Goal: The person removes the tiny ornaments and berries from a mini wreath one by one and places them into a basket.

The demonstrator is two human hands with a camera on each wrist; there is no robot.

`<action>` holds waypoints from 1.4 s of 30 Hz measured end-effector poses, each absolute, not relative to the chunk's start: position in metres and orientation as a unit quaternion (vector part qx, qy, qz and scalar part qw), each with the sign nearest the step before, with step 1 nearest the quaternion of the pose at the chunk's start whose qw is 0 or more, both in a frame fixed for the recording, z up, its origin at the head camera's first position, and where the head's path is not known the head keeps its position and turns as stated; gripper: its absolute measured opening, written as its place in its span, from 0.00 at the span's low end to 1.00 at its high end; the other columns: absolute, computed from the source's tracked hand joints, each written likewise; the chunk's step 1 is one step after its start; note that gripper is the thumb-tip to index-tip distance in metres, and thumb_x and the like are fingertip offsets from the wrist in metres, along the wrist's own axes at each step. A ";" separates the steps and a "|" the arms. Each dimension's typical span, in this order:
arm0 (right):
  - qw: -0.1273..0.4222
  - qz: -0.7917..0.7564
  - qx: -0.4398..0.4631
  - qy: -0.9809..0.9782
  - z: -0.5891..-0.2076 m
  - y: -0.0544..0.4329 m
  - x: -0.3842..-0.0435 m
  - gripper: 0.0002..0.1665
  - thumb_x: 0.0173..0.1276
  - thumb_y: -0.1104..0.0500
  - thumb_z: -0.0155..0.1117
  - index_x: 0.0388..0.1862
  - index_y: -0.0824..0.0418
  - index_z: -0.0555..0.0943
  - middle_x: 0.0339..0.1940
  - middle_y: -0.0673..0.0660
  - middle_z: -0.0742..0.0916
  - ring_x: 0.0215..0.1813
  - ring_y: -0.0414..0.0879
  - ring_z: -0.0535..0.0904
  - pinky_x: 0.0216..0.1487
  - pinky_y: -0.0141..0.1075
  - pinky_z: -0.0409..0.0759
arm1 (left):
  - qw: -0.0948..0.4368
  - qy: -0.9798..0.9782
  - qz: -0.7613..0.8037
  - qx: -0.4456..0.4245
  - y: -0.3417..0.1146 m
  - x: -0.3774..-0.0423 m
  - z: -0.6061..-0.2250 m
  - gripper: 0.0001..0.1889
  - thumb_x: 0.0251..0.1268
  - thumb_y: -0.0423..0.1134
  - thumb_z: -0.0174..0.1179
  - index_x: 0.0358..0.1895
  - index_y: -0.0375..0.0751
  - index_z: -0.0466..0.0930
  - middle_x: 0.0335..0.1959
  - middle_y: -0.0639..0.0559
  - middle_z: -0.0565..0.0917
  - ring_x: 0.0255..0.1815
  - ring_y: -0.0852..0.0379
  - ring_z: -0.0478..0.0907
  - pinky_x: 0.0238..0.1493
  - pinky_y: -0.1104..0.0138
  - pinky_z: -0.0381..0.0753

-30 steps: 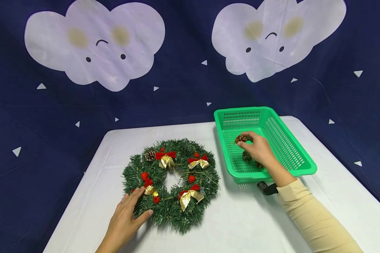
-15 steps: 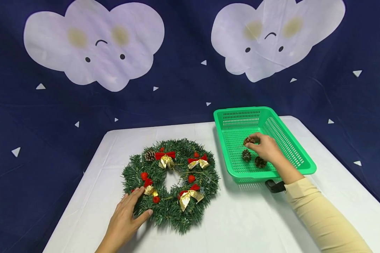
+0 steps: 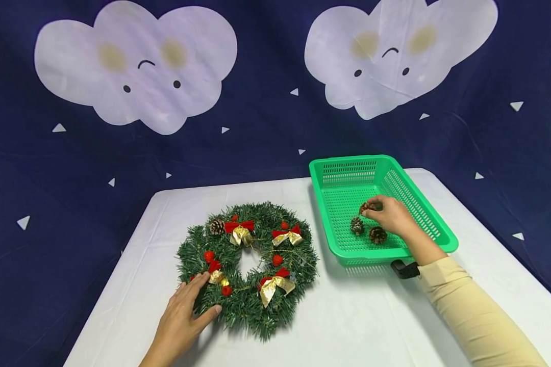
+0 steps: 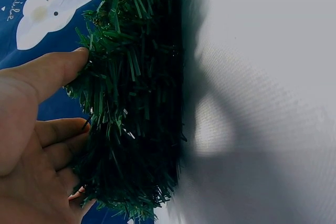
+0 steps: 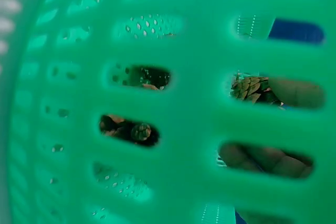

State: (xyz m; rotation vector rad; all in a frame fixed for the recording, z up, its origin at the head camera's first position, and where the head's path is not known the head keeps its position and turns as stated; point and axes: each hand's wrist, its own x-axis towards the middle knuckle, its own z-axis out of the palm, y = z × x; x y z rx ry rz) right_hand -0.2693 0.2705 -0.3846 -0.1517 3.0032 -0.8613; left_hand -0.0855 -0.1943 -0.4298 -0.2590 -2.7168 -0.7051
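My left hand (image 3: 180,315) rests on the left edge of a green wreath (image 3: 257,318), its fingers extended and thumb spread. In the left wrist view the thumb and fingers touch the wreath's bristles (image 4: 131,77). Red-and-gold bows (image 3: 271,288), red berries (image 3: 277,260) and one pine cone (image 3: 217,227) decorate it. My right hand (image 3: 392,218) pinches a brown pine cone (image 3: 366,208) inside the green basket (image 3: 337,247). Two more cones lie on the basket's floor, a smaller frosted pine cone (image 3: 357,226) and a wider pine cone (image 3: 378,235). Through slots in the right wrist view, fingers (image 5: 296,94) show beside a cone.
Both the wreath and the basket stand on a table with a white cloth (image 3: 330,326), the basket at the back right. A dark blue curtain (image 3: 266,142) with clouds hangs behind. The basket's wall (image 5: 194,114) fills most of the right wrist view.
My right hand has moved rightward and slightly nearer with the pine cone, uncovering the two cones on the basket floor. My left hand and the wreath have stayed put.
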 end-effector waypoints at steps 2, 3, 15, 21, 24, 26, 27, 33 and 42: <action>0.007 -0.272 -0.051 0.961 -0.385 0.272 -0.270 0.33 0.67 0.45 0.59 0.63 0.65 0.71 0.59 0.71 0.78 0.59 0.68 0.72 0.51 0.59 0.76 | 0.159 -0.951 -0.249 -0.089 -0.195 -0.085 -0.430 0.38 0.48 0.47 0.71 0.65 0.40 0.69 0.64 0.40 0.74 0.64 0.40 0.71 0.65 0.46 0.61; 0.005 -0.269 -0.052 0.962 -0.386 0.273 -0.270 0.33 0.67 0.46 0.59 0.63 0.66 0.71 0.58 0.70 0.79 0.58 0.68 0.72 0.51 0.59 0.76 | 0.158 -0.951 -0.249 -0.088 -0.195 -0.085 -0.430 0.38 0.48 0.47 0.71 0.66 0.40 0.69 0.64 0.40 0.74 0.64 0.40 0.70 0.65 0.46 0.61; 0.015 -0.260 -0.055 0.964 -0.387 0.277 -0.269 0.31 0.67 0.51 0.59 0.61 0.70 0.72 0.54 0.71 0.81 0.55 0.68 0.75 0.51 0.57 0.77 | 0.160 -0.951 -0.249 -0.090 -0.195 -0.084 -0.430 0.38 0.49 0.48 0.70 0.66 0.41 0.69 0.64 0.41 0.74 0.65 0.41 0.70 0.66 0.50 0.61; 0.016 -0.267 -0.048 0.962 -0.387 0.278 -0.269 0.30 0.68 0.51 0.57 0.62 0.69 0.71 0.56 0.70 0.81 0.56 0.67 0.75 0.53 0.57 0.76 | 0.162 -0.950 -0.251 -0.091 -0.194 -0.084 -0.430 0.38 0.49 0.48 0.71 0.66 0.41 0.69 0.64 0.41 0.74 0.65 0.40 0.70 0.65 0.48 0.61; 0.008 -0.273 -0.047 0.961 -0.387 0.277 -0.269 0.30 0.67 0.51 0.58 0.61 0.69 0.72 0.55 0.70 0.82 0.57 0.67 0.76 0.54 0.58 0.76 | 0.169 -0.949 -0.249 -0.093 -0.194 -0.084 -0.430 0.38 0.49 0.47 0.71 0.66 0.41 0.69 0.64 0.41 0.75 0.64 0.41 0.71 0.66 0.51 0.61; 0.000 -0.275 -0.048 0.960 -0.386 0.276 -0.268 0.30 0.67 0.50 0.58 0.61 0.69 0.72 0.54 0.70 0.82 0.56 0.67 0.76 0.54 0.58 0.76 | 0.173 -0.948 -0.249 -0.095 -0.194 -0.084 -0.431 0.38 0.48 0.47 0.71 0.65 0.41 0.69 0.63 0.41 0.75 0.64 0.41 0.71 0.67 0.53 0.61; -0.004 -0.276 -0.047 0.960 -0.386 0.276 -0.268 0.30 0.67 0.50 0.59 0.60 0.69 0.73 0.54 0.70 0.82 0.56 0.66 0.76 0.54 0.57 0.76 | 0.175 -0.948 -0.248 -0.096 -0.194 -0.084 -0.431 0.38 0.48 0.47 0.71 0.65 0.41 0.69 0.63 0.41 0.75 0.64 0.41 0.71 0.67 0.54 0.61; -0.009 -0.281 -0.044 0.959 -0.382 0.271 -0.265 0.31 0.67 0.49 0.58 0.62 0.67 0.71 0.57 0.70 0.80 0.58 0.66 0.75 0.55 0.58 0.75 | 0.187 -0.946 -0.246 -0.102 -0.195 -0.084 -0.433 0.38 0.47 0.46 0.71 0.65 0.41 0.70 0.62 0.41 0.76 0.63 0.41 0.72 0.75 0.72 0.50; -0.035 -0.278 -0.062 0.958 -0.368 0.249 -0.258 0.30 0.67 0.46 0.59 0.62 0.62 0.73 0.59 0.67 0.80 0.59 0.64 0.75 0.57 0.58 0.74 | 0.187 -0.945 -0.246 -0.104 -0.194 -0.084 -0.432 0.38 0.47 0.46 0.71 0.65 0.40 0.70 0.63 0.41 0.76 0.63 0.41 0.72 0.75 0.76 0.46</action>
